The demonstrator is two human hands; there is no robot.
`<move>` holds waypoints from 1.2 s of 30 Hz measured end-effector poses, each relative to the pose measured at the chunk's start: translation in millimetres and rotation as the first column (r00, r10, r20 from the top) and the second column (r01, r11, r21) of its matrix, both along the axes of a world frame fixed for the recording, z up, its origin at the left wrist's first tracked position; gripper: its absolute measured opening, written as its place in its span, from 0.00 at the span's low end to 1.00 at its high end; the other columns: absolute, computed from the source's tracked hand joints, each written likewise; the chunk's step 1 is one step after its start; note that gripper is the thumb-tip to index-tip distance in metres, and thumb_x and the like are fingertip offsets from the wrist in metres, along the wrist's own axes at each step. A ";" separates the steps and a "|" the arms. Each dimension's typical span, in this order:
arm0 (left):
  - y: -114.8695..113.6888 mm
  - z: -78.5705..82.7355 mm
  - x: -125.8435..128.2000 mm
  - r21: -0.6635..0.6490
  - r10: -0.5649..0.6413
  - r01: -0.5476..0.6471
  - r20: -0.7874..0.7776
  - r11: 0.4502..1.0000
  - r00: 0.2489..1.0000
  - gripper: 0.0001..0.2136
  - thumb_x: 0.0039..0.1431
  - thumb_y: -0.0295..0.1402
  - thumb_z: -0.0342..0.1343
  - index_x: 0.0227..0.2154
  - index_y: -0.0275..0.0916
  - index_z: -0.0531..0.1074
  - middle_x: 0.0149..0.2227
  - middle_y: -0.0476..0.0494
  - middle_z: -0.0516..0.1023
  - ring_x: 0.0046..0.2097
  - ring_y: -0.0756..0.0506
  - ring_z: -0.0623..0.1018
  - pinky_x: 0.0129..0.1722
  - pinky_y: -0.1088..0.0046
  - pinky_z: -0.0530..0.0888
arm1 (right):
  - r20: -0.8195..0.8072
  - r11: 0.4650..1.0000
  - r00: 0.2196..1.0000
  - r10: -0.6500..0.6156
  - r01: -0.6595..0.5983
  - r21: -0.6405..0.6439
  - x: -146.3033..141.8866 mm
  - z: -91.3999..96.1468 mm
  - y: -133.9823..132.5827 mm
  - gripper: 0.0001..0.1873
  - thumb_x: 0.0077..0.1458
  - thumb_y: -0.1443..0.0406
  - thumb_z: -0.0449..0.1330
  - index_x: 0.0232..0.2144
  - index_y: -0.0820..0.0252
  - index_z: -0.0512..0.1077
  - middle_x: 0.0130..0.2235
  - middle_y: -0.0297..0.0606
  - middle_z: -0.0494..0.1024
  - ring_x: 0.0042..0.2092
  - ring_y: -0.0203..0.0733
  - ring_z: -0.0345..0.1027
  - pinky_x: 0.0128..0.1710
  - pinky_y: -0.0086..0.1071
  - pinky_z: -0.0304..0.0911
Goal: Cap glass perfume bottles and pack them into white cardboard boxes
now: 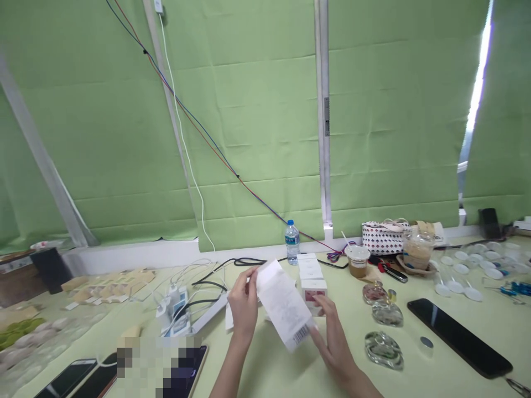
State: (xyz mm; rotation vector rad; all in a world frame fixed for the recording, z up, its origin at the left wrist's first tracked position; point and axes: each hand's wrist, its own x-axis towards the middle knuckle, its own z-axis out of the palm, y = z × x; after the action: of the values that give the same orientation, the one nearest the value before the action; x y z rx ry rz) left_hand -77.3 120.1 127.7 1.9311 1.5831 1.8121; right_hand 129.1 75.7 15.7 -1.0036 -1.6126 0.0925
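Both my hands hold a slim white carton (284, 305) tilted over the pale green table (435, 359); a barcode shows on its lower end. My left hand (244, 303) grips the upper left end with fingers closed around it. My right hand (332, 331) pinches the lower right end near the barcode. Just behind the carton stand two small white boxes (312, 276), the nearer one with a pink panel.
A water bottle (292, 241), a lidded cup (357, 261), a jar (417, 249) and a patterned pouch (384, 236) line the back. Glass pieces (384, 349) and a black phone (458, 336) lie to the right. A power strip with cables (186, 309) and phones (83, 376) are on the left.
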 end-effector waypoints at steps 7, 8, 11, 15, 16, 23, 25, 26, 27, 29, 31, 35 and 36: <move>-16.3 -26.6 24.5 -0.159 -0.180 0.208 0.173 0.965 0.968 0.12 0.61 0.45 0.50 0.38 0.43 0.72 0.37 0.45 0.79 0.36 0.43 0.78 0.36 0.68 0.73 | -0.325 0.803 0.843 0.429 -0.521 -0.291 -11.6 -0.9 -7.1 0.33 0.65 0.55 0.49 0.67 0.47 0.40 0.55 0.44 0.70 0.47 0.46 0.71 0.49 0.41 0.66; -18.1 -31.2 26.0 -0.172 -0.185 0.222 0.209 0.960 0.960 0.12 0.62 0.45 0.50 0.39 0.43 0.70 0.37 0.45 0.78 0.38 0.43 0.78 0.37 0.68 0.73 | -0.358 0.786 0.833 0.422 -0.533 -0.312 -12.8 -1.2 -7.0 0.32 0.65 0.56 0.49 0.66 0.47 0.42 0.54 0.44 0.71 0.47 0.46 0.71 0.49 0.40 0.66; -25.5 -46.8 27.5 -0.188 -0.196 0.264 0.319 0.946 0.928 0.14 0.64 0.47 0.45 0.45 0.45 0.60 0.41 0.43 0.76 0.37 0.43 0.79 0.34 0.67 0.75 | -0.498 0.730 0.760 0.418 -0.607 -0.315 -14.6 0.8 -7.1 0.30 0.64 0.54 0.49 0.65 0.47 0.48 0.54 0.43 0.71 0.48 0.47 0.71 0.47 0.40 0.67; -37.0 -67.8 28.1 -0.177 -0.389 0.489 0.408 0.854 0.826 0.23 0.59 0.46 0.54 0.51 0.48 0.50 0.55 0.37 0.67 0.41 0.42 0.80 0.40 0.60 0.77 | -0.632 0.727 0.670 0.390 -0.645 -0.235 -13.4 7.5 -7.1 0.29 0.63 0.54 0.52 0.64 0.46 0.51 0.60 0.42 0.65 0.55 0.48 0.66 0.48 0.38 0.67; -39.4 -71.0 28.3 -0.199 -0.442 0.546 0.400 0.814 0.803 0.28 0.56 0.45 0.58 0.53 0.49 0.49 0.56 0.37 0.66 0.44 0.41 0.80 0.44 0.58 0.76 | -0.634 0.740 0.669 0.388 -0.636 -0.218 -12.9 8.9 -7.1 0.29 0.62 0.54 0.53 0.63 0.46 0.52 0.62 0.41 0.62 0.57 0.49 0.63 0.51 0.38 0.65; -47.0 -67.7 23.8 -0.232 -0.638 0.773 0.453 0.590 0.623 0.29 0.61 0.48 0.51 0.62 0.50 0.49 0.59 0.37 0.65 0.46 0.40 0.78 0.41 0.63 0.76 | -0.880 0.610 0.398 0.258 -0.774 -0.172 -9.9 12.5 -3.0 0.32 0.56 0.54 0.62 0.61 0.43 0.58 0.62 0.34 0.66 0.56 0.44 0.66 0.50 0.34 0.64; -45.2 -68.0 22.4 -0.142 -0.638 0.780 0.497 0.609 0.589 0.28 0.62 0.48 0.49 0.62 0.52 0.48 0.55 0.40 0.68 0.45 0.41 0.78 0.43 0.63 0.75 | -0.950 0.516 0.256 0.179 -0.846 -0.131 -7.6 13.7 -0.7 0.30 0.52 0.55 0.65 0.57 0.44 0.64 0.55 0.34 0.74 0.48 0.42 0.71 0.42 0.31 0.66; -43.8 -68.9 22.3 -0.104 -0.625 0.767 0.515 0.633 0.586 0.28 0.62 0.46 0.51 0.62 0.54 0.47 0.52 0.42 0.69 0.44 0.42 0.77 0.44 0.62 0.74 | -0.965 0.466 0.210 0.154 -0.877 -0.116 -5.9 14.4 0.0 0.28 0.50 0.55 0.66 0.54 0.47 0.68 0.49 0.35 0.78 0.41 0.40 0.73 0.37 0.29 0.66; -42.1 -70.0 22.4 -0.085 -0.611 0.753 0.527 0.653 0.590 0.29 0.61 0.44 0.53 0.61 0.55 0.46 0.51 0.43 0.69 0.44 0.42 0.77 0.46 0.62 0.73 | -0.973 0.411 0.186 0.140 -0.904 -0.114 -3.9 15.0 0.0 0.27 0.48 0.54 0.67 0.51 0.50 0.71 0.42 0.36 0.80 0.34 0.38 0.73 0.31 0.28 0.65; -38.9 -71.9 23.4 -0.108 -0.591 0.736 0.524 0.668 0.613 0.30 0.58 0.42 0.58 0.59 0.54 0.49 0.51 0.43 0.69 0.48 0.42 0.75 0.50 0.62 0.70 | -0.977 0.298 0.172 0.124 -0.946 -0.128 0.6 15.5 -1.8 0.25 0.44 0.52 0.68 0.44 0.57 0.75 0.31 0.38 0.79 0.24 0.35 0.67 0.23 0.26 0.61; -36.7 -73.0 24.9 -0.156 -0.598 0.771 0.544 0.618 0.589 0.30 0.55 0.43 0.61 0.58 0.50 0.55 0.53 0.40 0.70 0.53 0.40 0.73 0.54 0.61 0.68 | -0.984 0.200 0.148 0.100 -0.972 -0.126 4.3 15.0 -5.8 0.27 0.40 0.49 0.68 0.39 0.60 0.77 0.30 0.39 0.78 0.23 0.32 0.64 0.20 0.24 0.58; -36.1 -74.7 28.6 -0.192 -0.560 0.839 0.667 0.509 0.492 0.32 0.48 0.45 0.66 0.55 0.44 0.64 0.51 0.37 0.76 0.53 0.37 0.74 0.51 0.63 0.71 | -0.992 0.113 0.121 0.046 -0.987 -0.115 2.7 10.2 -13.5 0.30 0.36 0.47 0.69 0.39 0.60 0.77 0.37 0.43 0.80 0.27 0.31 0.67 0.24 0.22 0.60; -36.2 -75.2 29.5 -0.206 -0.534 0.836 0.686 0.508 0.494 0.31 0.46 0.46 0.67 0.52 0.42 0.67 0.49 0.37 0.77 0.51 0.37 0.75 0.47 0.64 0.73 | -0.991 0.108 0.128 0.035 -0.987 -0.123 0.2 8.4 -14.4 0.31 0.35 0.47 0.69 0.38 0.61 0.77 0.37 0.44 0.80 0.28 0.32 0.69 0.26 0.23 0.62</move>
State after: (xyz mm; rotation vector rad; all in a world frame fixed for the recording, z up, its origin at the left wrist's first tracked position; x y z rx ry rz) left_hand -47.8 84.0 52.5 1.2971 0.7249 1.1894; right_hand 129.3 61.4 24.1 -0.4968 -0.7096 2.0730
